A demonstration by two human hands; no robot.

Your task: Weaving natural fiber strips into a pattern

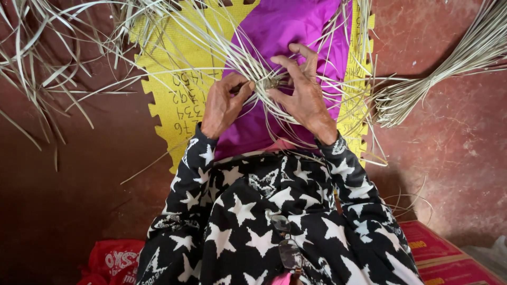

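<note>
You are sitting on a worn, dark red floor [68, 174], looking straight down your own front. Nearest to you is your black top with white stars [264, 211], a pair of glasses [288, 248] hanging at the chest; a crumpled red plastic bag [113, 261] lies low on your left, and a flat red cardboard box [443, 258] low on your right.

Just beyond, your lap is covered in bright purple cloth [285, 26], and over it your two hands meet. Your left hand [224, 105] is closed, thumb and fingers pinching a small woven knot of pale, dry grass strips [270, 83] at its left edge. Your right hand [303, 97] grips the same knot from the other side with thumb and lower fingers, the upper fingers lifted and spread — it looks as though they keep loose strands apart from the ones being worked. The strips fan outward from the knot in every direction, so the centre sits held between both hands, above the lap.

Under you lies a yellow foam mat with a notched, puzzle-cut edge [174, 79], some handwriting on it. Farther off, a loose bundle of long pale strips [454, 58] rests on the floor at upper right — within reach — and more scattered strips [37, 53] sprawl at upper left.
</note>
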